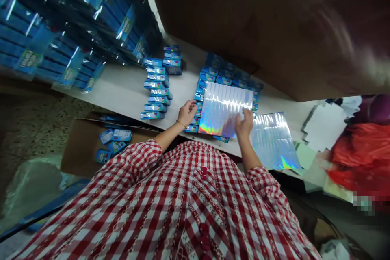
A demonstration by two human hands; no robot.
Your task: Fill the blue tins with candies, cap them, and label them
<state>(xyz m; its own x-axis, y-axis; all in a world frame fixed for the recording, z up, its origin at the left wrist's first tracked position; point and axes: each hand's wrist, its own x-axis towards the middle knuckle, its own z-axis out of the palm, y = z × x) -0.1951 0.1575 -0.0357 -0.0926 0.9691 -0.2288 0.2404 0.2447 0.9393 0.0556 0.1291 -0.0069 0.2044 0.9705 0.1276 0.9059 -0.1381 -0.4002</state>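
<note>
A shiny holographic sheet (pixel 224 107) lies over a block of small blue boxes (pixel 213 74) on the white table (pixel 122 89). My left hand (pixel 187 112) rests with curled fingers on the blue boxes at the sheet's left edge. At the sheet's right edge my right hand (pixel 244 122) pinches the sheet. Both sleeves are red and white check.
A row of stacked blue boxes (pixel 156 88) runs left of the block. More holographic sheets (pixel 272 140) lie to the right. A cardboard box (pixel 88 140) with blue boxes sits below the table edge. Bagged blue packs (pixel 61 20) pile at the far left. Red bags (pixel 359 150) lie at right.
</note>
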